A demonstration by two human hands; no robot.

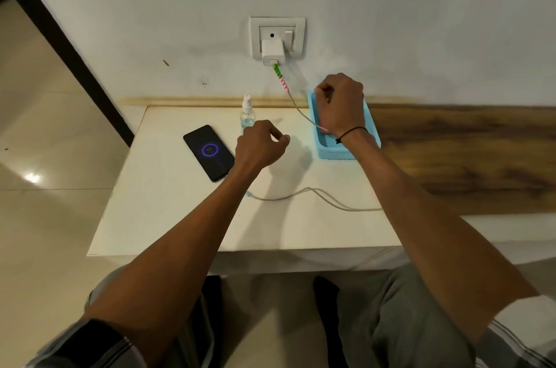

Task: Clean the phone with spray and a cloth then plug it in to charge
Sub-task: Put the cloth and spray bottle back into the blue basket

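Note:
The black phone (209, 152) lies face up on the white table (168, 217), its screen lit with a purple charging ring. A pale cable (316, 197) runs from the white charger (273, 52) in the wall socket, passes under my right wrist, loops over the table and goes under my left forearm toward the phone's near end. A small clear spray bottle (247, 110) stands upright at the back of the table. My left hand (260, 146) hovers just in front of it, fingers loosely curled, holding nothing. My right hand (341, 104) is curled over the blue tray (373, 130). No cloth is visible.
The wall socket plate (277, 36) with its switch is above the table's back edge. A wood-grain surface (466, 157) extends to the right of the tray. A tiled floor (45, 157) lies to the left, and my knees are under the table's front edge.

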